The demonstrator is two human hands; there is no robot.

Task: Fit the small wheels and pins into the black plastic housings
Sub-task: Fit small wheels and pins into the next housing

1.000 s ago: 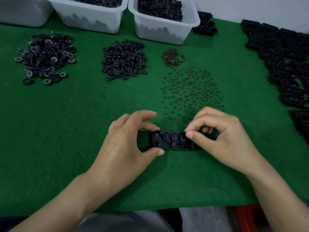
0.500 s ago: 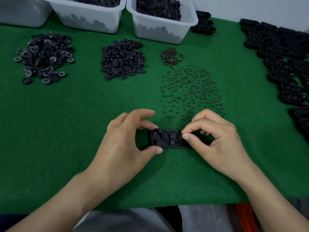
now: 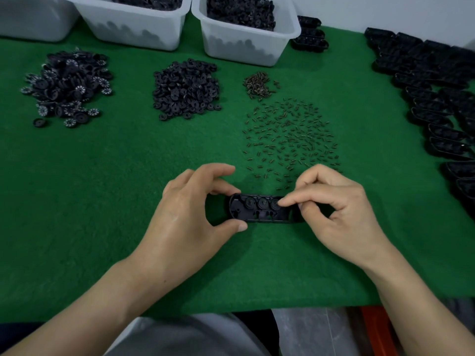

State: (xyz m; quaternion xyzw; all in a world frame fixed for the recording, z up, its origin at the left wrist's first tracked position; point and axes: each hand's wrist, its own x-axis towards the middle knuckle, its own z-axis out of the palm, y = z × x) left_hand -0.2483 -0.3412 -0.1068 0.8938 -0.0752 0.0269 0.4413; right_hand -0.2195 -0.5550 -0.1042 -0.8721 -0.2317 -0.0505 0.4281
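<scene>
A black oblong housing (image 3: 257, 211) lies on the green felt in front of me, with three small wheels seated in a row inside it. My left hand (image 3: 187, 222) grips its left end between thumb and fingers. My right hand (image 3: 331, 209) covers its right end; its thumb and forefinger are pinched together over the rightmost wheel, and whatever they pinch is too small to see. Loose small pins (image 3: 290, 134) are scattered just beyond the housing.
Two piles of black wheels (image 3: 66, 86) (image 3: 185, 89) and a small heap of screws (image 3: 258, 86) lie farther back. White bins (image 3: 246, 44) stand along the far edge. Rows of black housings (image 3: 442, 104) fill the right side. The felt's near edge is close to my body.
My right hand's pinched fingertips have slid a little left along the housing, onto the rightmost wheel. The left hand keeps its grip on the housing's left end.
</scene>
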